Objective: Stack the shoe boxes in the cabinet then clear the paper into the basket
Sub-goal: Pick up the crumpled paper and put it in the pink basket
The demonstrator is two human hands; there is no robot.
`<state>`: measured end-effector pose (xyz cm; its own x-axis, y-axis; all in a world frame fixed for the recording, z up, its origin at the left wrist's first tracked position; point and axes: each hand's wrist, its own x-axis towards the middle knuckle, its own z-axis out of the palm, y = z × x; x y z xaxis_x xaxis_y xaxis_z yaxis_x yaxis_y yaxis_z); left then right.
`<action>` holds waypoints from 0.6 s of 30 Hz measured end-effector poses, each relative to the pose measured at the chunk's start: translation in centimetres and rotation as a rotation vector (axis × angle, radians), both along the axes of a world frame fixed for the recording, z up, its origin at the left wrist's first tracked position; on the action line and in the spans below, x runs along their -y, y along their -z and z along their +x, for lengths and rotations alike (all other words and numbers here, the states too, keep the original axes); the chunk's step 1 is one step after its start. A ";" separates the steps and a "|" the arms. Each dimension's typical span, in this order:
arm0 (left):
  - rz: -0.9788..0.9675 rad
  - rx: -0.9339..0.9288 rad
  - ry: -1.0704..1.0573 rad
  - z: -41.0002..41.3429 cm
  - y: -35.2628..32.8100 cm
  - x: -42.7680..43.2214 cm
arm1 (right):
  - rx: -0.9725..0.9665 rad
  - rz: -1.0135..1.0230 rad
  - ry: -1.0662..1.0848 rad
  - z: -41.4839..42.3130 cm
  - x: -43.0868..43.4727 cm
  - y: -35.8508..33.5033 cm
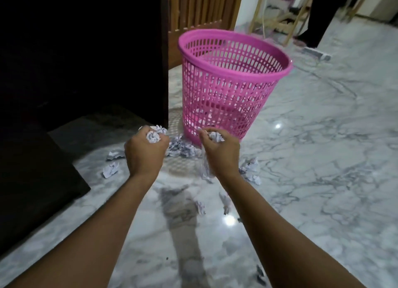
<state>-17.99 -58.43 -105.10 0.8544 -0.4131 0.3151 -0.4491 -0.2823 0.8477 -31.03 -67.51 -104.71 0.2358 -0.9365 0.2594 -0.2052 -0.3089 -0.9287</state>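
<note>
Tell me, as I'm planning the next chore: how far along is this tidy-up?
Done: the shoe boxes cannot be judged, as the cabinet is too dark. A few white scraps seem to show through the pink basket mesh.
In hand: the left hand and right hand each grip a crumpled paper ball near the basket.
Left: a pile of crumpled paper at its foot and scattered pieces on the marble floor.

The basket (234, 89) is standing on the floor (323, 158) at twelve o'clock, the cabinet (86, 51) at ten. A paper heap (183, 148) is lying at the basket's seven; scraps (111, 169) are lying at the left hand's (145, 152) eight, the right hand's (219, 150) four.
</note>
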 end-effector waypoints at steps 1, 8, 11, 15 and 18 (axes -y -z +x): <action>-0.049 -0.019 0.004 -0.3 -1.6 0.9 | 0.037 -0.033 -0.007 0.0 0.9 -2.1; -0.415 -0.047 0.014 -3.0 -15.2 8.9 | 0.169 -0.248 -0.012 -0.2 9.6 -16.4; -0.453 -0.049 0.088 -3.6 -19.6 14.1 | 0.196 -0.207 0.018 0.5 14.7 -19.6; -0.236 -0.121 0.140 -2.4 -20.5 21.7 | 0.237 -0.069 0.044 1.0 20.5 -20.0; 0.058 -0.194 0.167 -1.7 -18.2 24.1 | 0.226 0.014 0.062 1.6 23.2 -18.6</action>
<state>-19.70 -82.54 -86.93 0.8151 -0.5659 0.1236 -0.3240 -0.2686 0.9071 -29.39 -90.75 -86.10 0.1147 -0.9513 0.2861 -0.0095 -0.2890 -0.9573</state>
